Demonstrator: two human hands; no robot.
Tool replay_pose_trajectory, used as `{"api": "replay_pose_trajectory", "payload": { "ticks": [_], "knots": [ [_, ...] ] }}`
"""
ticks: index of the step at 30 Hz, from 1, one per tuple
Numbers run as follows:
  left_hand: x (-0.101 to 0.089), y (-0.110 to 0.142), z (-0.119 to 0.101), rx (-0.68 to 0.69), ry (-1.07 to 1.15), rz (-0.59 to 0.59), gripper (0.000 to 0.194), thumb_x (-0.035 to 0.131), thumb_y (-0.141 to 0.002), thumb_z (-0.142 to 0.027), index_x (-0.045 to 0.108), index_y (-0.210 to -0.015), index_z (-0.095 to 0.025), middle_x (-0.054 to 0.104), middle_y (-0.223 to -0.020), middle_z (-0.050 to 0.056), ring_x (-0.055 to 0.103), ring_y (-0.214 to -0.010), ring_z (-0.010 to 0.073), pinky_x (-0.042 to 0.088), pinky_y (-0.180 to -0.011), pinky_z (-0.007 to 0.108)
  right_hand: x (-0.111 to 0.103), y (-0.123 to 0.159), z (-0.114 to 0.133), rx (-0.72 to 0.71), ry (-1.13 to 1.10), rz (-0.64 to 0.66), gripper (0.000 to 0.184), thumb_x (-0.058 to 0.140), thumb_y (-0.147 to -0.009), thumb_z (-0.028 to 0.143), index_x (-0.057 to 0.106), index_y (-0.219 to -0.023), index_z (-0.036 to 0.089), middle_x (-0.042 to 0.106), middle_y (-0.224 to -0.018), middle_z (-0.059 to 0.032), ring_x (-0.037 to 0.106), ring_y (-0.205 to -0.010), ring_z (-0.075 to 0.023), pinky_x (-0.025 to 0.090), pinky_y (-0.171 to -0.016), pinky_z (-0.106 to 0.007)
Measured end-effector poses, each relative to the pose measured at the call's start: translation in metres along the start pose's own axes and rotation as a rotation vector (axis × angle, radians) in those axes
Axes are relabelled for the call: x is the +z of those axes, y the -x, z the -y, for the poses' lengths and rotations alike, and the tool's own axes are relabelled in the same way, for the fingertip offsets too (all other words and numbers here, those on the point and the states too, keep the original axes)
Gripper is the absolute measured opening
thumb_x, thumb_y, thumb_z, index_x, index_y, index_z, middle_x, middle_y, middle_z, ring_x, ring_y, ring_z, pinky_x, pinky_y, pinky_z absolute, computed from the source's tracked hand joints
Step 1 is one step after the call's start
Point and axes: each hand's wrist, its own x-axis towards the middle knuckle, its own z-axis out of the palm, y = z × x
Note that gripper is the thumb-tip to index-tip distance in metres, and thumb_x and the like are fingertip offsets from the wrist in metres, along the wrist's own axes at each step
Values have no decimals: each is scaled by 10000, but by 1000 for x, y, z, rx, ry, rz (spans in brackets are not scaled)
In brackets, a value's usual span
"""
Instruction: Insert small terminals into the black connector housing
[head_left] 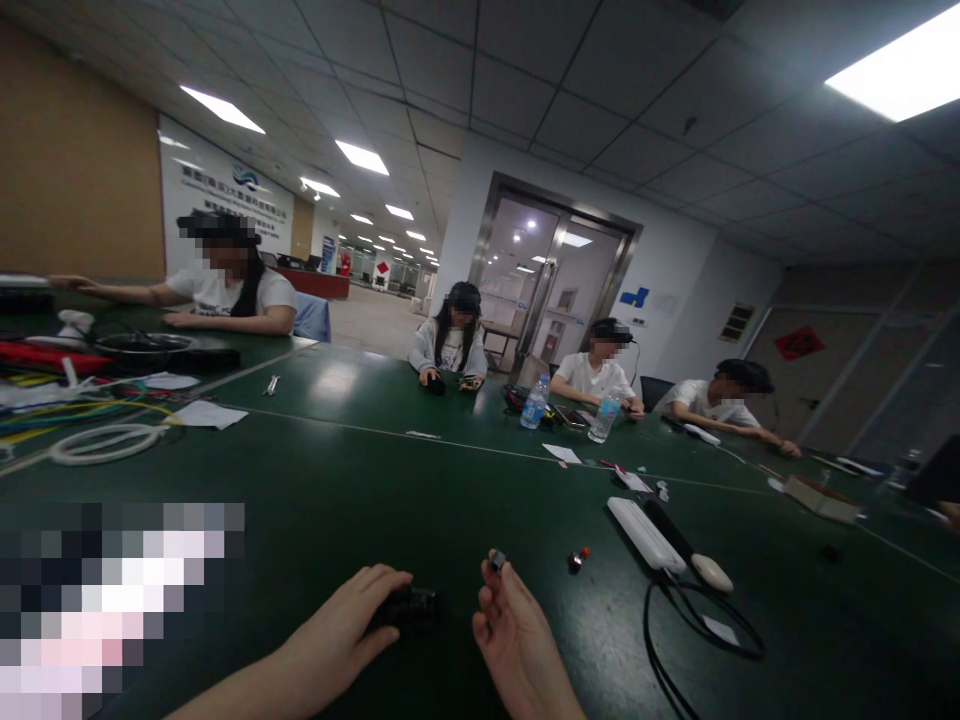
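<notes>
On the green table, my left hand [349,625] is wrapped round a black, roughly cylindrical object [417,608] that lies on its side. Its right end shows past my fingertips, while the rest is hidden under the hand. To the right of it, my right hand [516,630] is raised with the palm turned up. Thumb and forefinger pinch a small dark grey, metallic-looking piece [497,561], too small to name. A little further right lies a small shiny part with a red-orange tip [577,560], touched by neither hand.
A long white block [645,535] with a black cable [651,640] lies at the right. Two water bottles [535,403] stand farther back. Coiled pale tubing [105,443] and wires lie at the left. A pair of small wrenches [271,385] lies beyond. Several people sit around the table.
</notes>
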Motion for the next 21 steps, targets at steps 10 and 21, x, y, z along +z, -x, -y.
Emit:
{"api": "replay_pose_trajectory", "payload": {
  "ticks": [10, 21],
  "knots": [
    [-2, 1, -2, 1, 5, 29, 429, 501, -761, -298, 441, -1184, -272, 494, -1186, 7, 450, -1090, 202, 332, -969, 343, -1, 0, 0, -8, -17, 6, 330, 752, -556, 303, 623, -840, 194, 650, -817, 2, 539, -593, -73, 408, -507, -189],
    [3, -1, 4, 12, -29, -21, 422, 500, -749, -280, 457, -1169, -274, 511, -1159, 11, 472, -1063, 207, 350, -951, 352, 0, 1, -1, -15, -9, 2, 313, 740, -574, 314, 623, -841, 199, 647, -823, 2, 539, -602, -77, 406, -519, -194]
  ]
}}
